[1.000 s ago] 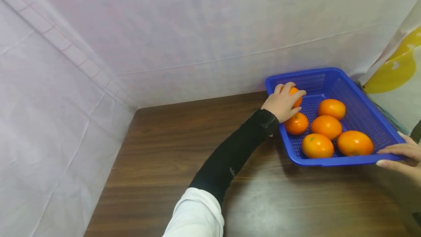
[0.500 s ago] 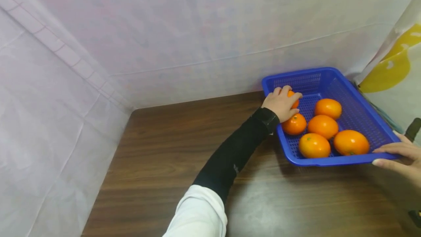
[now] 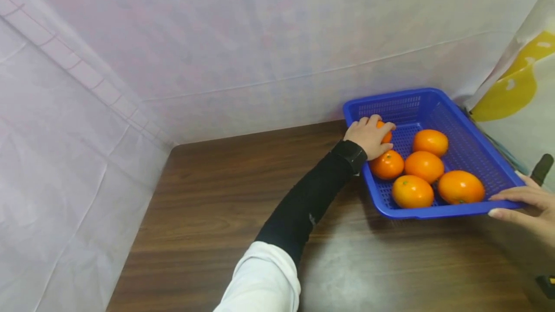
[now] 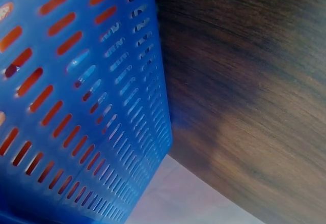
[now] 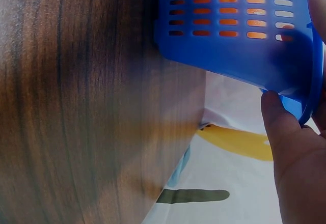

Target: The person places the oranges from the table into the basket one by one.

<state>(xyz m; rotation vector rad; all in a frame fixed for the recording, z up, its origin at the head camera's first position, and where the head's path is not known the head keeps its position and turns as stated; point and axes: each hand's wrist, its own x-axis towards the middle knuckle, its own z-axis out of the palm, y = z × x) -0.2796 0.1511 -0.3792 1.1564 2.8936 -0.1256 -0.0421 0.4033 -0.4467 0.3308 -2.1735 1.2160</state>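
Observation:
In the head view, a blue plastic basket with slotted walls sits at the right of the table, holding several oranges. My left hand reaches over its left rim, fingers curled round an orange that it mostly hides. Just nearer to me lies another orange. At the front right corner, my right hand grips the rim between thumb and fingers. The left wrist view has only the basket's outer wall close up. In the right wrist view, the thumb rests against the basket's underside below the rim.
The brown wood-grain table stretches to the left of the basket. White sheeting hangs behind it and along the left side. A cloth with yellow shapes hangs at the right, close to the basket's side.
My left hand and the orange in it have sunk slightly lower in the basket. My right hand keeps its grip on the rim. The whole head view has shifted a little.

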